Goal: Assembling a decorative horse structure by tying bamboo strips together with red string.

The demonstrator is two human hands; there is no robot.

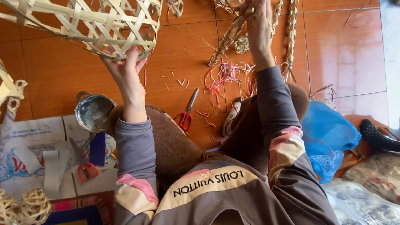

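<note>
On the orange tiled floor [54, 66], seen from the head camera looking down, a person sits with knees apart and both arms raised forward. The left hand [125, 71] reaches up to an open-weave bamboo basket [91, 25] that fills the upper left corner; its fingers close on the lower rim, gripping a strip of the weave, so the basket sits directly above and ahead of that hand and touches it. The right hand [259, 25] is stretched further out toward the top edge, fingers spread and mostly open, resting among braided bamboo strips [227, 39] whose long axes run away from the person, slanting slightly to the left. Whether it pinches one of them I cannot tell, as the fingertips are cut off at the frame edge. The left hand is the one nearer the basket; the right is well apart from it.

Counting: one basket in hand, at least three braided lengths, two pairs of red-handled scissors — one pair [187, 112] between the knees, another [86, 170] on printed paper sheets [37, 133] at left. One metal pot [92, 110] stands beside the left knee. Pink shavings [225, 77] litter the tiles, and a blue plastic bag [327, 133] lies at right.
</note>
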